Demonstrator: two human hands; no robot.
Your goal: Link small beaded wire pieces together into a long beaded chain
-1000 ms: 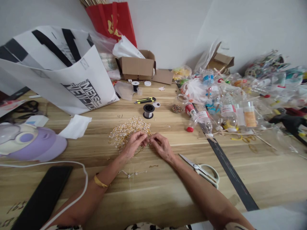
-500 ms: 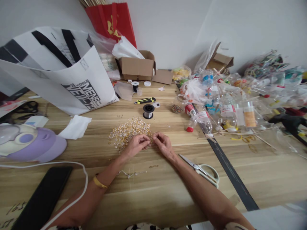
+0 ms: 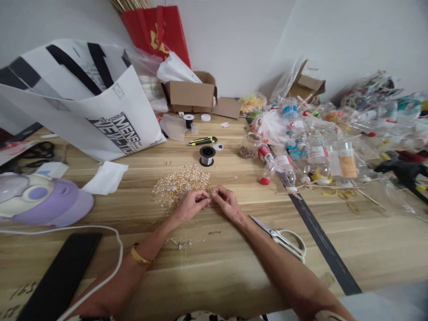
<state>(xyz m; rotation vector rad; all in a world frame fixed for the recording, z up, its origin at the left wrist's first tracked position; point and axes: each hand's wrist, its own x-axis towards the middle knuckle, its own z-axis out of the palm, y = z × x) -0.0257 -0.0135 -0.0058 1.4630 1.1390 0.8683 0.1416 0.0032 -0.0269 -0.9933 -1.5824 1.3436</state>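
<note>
Close together at the right edge of a pile of gold and clear beads [image 3: 180, 183], my two hands pinch with their fingertips almost touching. My left hand [image 3: 193, 203] is closed, thumb against forefinger. My right hand [image 3: 227, 201] is closed in the same way, facing it. Whatever lies between the fingertips is too small to make out. Nearer to me, a beaded chain [image 3: 182, 244] and a short piece of gold chain [image 3: 214, 232] rest on the table. Just beyond the hands stands a black spool of fine wire [image 3: 207, 156].
White-handled scissors [image 3: 284, 240] lie beside my right forearm. A yellow and black utility knife [image 3: 202, 141] is behind the spool. Plastic bottles [image 3: 316, 156] crowd the right side. To the left are a white bag [image 3: 133, 120], a purple cap [image 3: 56, 200] and a black phone-like slab [image 3: 63, 276].
Both hands stay at nearly the same place, still pinching. My left fingers have shifted very slightly; the objects on the table lie as before.
</note>
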